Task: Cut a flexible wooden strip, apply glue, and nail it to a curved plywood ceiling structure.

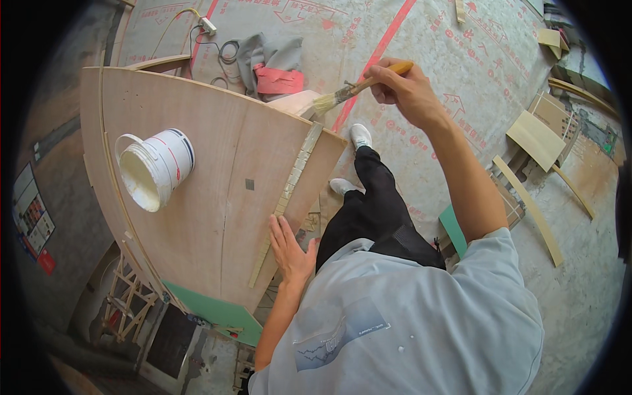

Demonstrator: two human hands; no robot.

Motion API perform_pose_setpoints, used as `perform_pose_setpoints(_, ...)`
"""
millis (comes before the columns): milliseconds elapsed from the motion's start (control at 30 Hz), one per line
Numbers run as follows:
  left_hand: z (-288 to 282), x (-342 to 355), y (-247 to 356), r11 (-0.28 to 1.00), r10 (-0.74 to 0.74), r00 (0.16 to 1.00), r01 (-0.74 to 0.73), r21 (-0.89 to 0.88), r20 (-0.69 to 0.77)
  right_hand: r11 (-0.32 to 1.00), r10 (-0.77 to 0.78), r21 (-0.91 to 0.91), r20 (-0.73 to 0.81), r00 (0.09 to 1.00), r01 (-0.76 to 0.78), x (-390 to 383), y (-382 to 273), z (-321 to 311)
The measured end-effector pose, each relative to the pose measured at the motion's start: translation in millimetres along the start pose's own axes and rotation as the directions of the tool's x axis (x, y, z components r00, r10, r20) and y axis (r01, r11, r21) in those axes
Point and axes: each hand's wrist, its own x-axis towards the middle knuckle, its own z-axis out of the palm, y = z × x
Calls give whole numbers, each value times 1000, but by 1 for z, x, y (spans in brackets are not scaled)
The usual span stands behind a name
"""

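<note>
My right hand [403,89] is closed around the wooden handle of a paintbrush [332,97]. The brush's pale bristles hang just over the far end of a narrow, notched wooden strip [295,172], whether touching it I cannot tell. This strip lies along the near side of a large plywood panel [191,217] and looks smeared with something pale. Flat on the panel's near edge rests my left hand [291,253], fingers stretched out, fingertips at the strip. A white bucket [172,155] holding a cream-coloured paste stands on the panel to the left.
Beyond the panel, grey cloth with a red piece [280,80] lies on the covered floor beside a cable and power strip [208,26]. Boards and a curved wooden strip [534,214] lie to the right. A green board [214,315] is at the panel's lower end.
</note>
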Motion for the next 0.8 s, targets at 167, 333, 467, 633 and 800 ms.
perform_pose_setpoints(167,0,1,2,1000,-8,1000,8,13,14,956,189,237,-40,981,-174,3,53,-14)
perform_pose_setpoints(333,0,1,1,1000,-3,1000,2,31,16,844,269,489,-25,963,-223,7,71,-25)
perform_pose_setpoints(467,2,2,-1,999,19,1000,-20,42,19,858,289,452,-34,957,-243,11,90,-12)
perform_pose_setpoints(633,1,2,1,1000,8,999,-9,27,31,805,247,566,-43,968,-180,9,81,-19)
perform_pose_setpoints(800,4,3,0,1000,4,1000,-5,18,30,897,209,411,-67,976,-165,5,82,-5)
